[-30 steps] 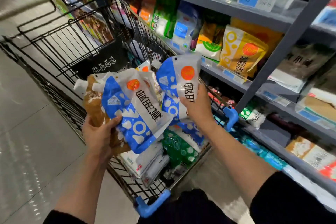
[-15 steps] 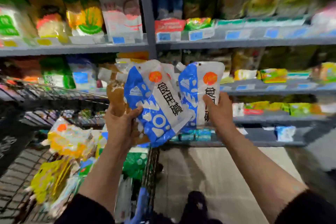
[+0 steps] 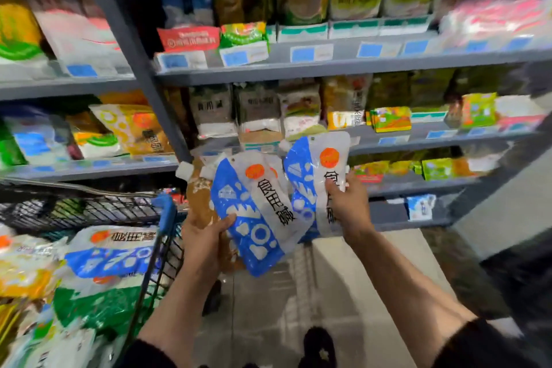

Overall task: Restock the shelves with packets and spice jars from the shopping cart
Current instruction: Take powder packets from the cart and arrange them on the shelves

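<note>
My left hand [image 3: 206, 243] grips a blue-and-white packet [image 3: 254, 218] together with a brown spouted pouch [image 3: 198, 197] behind it. A second blue-and-white packet [image 3: 310, 176] is held upright in my right hand [image 3: 348, 203], thumb on its front. Both hands are raised in front of the grey shelves [image 3: 343, 64], about level with the lower shelf edges. The black wire shopping cart [image 3: 89, 209] stands at the left, holding more packets, among them another blue-and-white one [image 3: 110, 251].
The shelves are packed with packets and blue price tags. A grey upright post [image 3: 134, 63] divides the shelving. On a low shelf at the right lies a small blue-white packet [image 3: 421, 206] with free room beside it. A grey wall corner [image 3: 507, 203] is at the right. Tiled floor below.
The view has swung from the cart to the shelves. Both hands have carried their packets away from the cart and toward the shelving, and the cart now sits at the left.
</note>
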A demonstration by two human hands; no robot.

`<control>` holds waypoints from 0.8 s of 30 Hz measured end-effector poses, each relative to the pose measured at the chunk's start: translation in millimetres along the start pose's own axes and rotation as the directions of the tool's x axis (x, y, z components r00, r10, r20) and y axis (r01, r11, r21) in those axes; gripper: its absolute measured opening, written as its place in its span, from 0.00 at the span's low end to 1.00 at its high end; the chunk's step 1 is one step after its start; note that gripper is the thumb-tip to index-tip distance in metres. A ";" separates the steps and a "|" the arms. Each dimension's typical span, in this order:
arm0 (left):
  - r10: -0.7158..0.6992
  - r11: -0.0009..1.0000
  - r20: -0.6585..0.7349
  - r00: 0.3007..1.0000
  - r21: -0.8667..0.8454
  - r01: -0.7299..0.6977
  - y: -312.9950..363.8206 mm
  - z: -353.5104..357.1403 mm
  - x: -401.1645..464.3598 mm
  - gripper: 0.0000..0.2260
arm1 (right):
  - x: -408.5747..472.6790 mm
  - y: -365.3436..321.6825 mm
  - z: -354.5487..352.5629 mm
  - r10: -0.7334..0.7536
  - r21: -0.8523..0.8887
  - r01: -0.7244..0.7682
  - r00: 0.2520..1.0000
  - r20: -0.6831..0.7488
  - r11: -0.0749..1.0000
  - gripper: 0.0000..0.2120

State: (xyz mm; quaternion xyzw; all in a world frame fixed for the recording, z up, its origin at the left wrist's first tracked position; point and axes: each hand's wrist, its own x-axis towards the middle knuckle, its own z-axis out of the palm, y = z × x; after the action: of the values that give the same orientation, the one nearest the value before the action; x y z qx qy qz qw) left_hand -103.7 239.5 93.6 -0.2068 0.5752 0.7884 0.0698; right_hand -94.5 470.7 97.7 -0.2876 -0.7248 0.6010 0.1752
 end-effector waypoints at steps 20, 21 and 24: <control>-0.296 0.954 -0.192 0.936 -0.021 0.298 -199.4 -21.1 141.0 0.14 | 114.7 235.7 116.4 0.216 -0.368 -0.114 0.943 0.251 0.923 0.07; -0.293 0.955 -0.190 0.937 -0.015 0.295 -208.2 -26.9 153.2 0.14 | 118.8 248.4 124.2 0.206 -0.357 -0.110 0.947 0.244 0.928 0.07; -0.285 0.956 -0.235 0.929 0.007 0.294 -235.2 -37.9 188.5 0.11 | 129.0 282.7 144.7 0.196 -0.327 -0.113 0.953 0.231 0.938 0.07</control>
State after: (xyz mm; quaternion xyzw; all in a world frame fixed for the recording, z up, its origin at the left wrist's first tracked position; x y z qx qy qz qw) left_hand -183.1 257.2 -199.1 -0.3783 0.5590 0.7277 0.1220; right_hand -222.8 471.8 -220.2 -0.2866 -0.8018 0.5241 -0.0169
